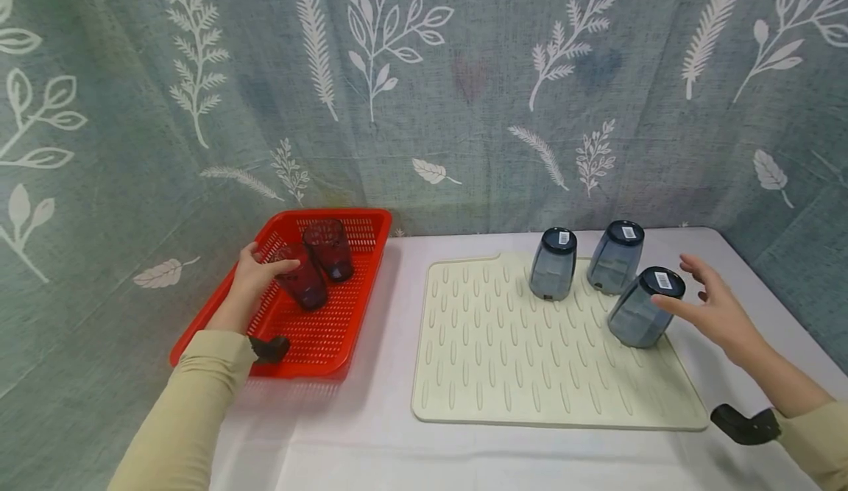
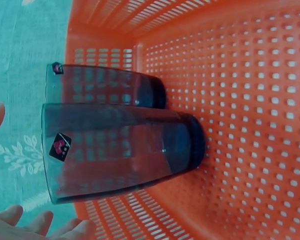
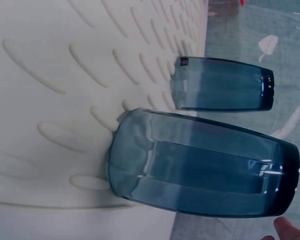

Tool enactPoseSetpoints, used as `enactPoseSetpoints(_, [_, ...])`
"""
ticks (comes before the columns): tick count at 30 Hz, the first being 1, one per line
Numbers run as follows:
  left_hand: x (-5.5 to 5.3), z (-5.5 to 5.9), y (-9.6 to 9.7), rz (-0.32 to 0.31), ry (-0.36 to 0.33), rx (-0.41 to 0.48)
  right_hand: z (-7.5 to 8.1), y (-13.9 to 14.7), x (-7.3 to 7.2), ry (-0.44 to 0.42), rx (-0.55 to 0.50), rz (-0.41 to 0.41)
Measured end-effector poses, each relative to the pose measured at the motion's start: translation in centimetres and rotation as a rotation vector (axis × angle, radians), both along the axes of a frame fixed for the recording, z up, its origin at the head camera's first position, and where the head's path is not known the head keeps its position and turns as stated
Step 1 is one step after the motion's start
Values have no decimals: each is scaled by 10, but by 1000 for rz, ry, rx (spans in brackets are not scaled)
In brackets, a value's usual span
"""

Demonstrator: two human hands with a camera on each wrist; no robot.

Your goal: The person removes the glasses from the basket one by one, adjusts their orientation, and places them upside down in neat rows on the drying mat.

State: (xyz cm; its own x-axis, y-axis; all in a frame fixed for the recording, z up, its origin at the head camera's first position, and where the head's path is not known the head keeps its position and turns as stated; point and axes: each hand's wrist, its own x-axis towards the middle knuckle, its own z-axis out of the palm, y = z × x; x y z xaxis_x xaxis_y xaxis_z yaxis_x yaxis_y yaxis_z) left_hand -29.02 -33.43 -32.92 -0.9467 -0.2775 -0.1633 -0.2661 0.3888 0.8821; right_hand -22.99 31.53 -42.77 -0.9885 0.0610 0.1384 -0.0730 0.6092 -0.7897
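Two dark glass tumblers stand in a red perforated basket (image 1: 334,333) on the left. My left hand (image 1: 257,276) reaches over the basket's left side, thumb and fingers spread around the rim of the nearer tumbler (image 1: 303,285). In the left wrist view a gap shows between those fingers and this tumbler (image 2: 115,155). The other tumbler (image 1: 329,248) stands just behind it. On the right, three blue-grey tumblers are upside down on a cream ridged drying mat (image 1: 490,351). My right hand (image 1: 718,313) has its fingers spread beside the base of the front tumbler (image 1: 637,316).
Farther back on the mat are the other two upturned tumblers, a left one (image 1: 553,264) and a right one (image 1: 616,259). A white cloth (image 1: 391,403) covers the table. Behind it hangs a grey-green leaf-patterned curtain (image 1: 464,145).
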Motion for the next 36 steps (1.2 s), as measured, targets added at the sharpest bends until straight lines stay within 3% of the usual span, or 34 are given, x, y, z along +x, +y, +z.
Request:
enactPoseSetpoints(1, [0, 0, 0, 0, -3, 4, 0, 0, 0, 10, 9, -21])
enactPoseSetpoints(4, [-1, -2, 0, -5, -9, 12, 18, -7, 8, 27, -16, 17])
enactPoseSetpoints(8, [-3, -4, -1, -34, -21, 13, 48, -25, 25, 43, 42, -4])
enactPoseSetpoints(12, [-6, -6, -2, -63, -50, 11, 64, -37, 36, 53, 97, -47])
enactPoseSetpoints(23, [-10, -15, -4, -70, -100, -31, 74, -54, 53, 110, 50, -28])
enactPoseSetpoints(29, [-13, -28, -7, -70, -123, 34, 74, -62, 64, 137, -43, 59])
enactPoseSetpoints(36, [-16, -39, -7, -40, -90, 71, 67, -66, 70, 160, -43, 112])
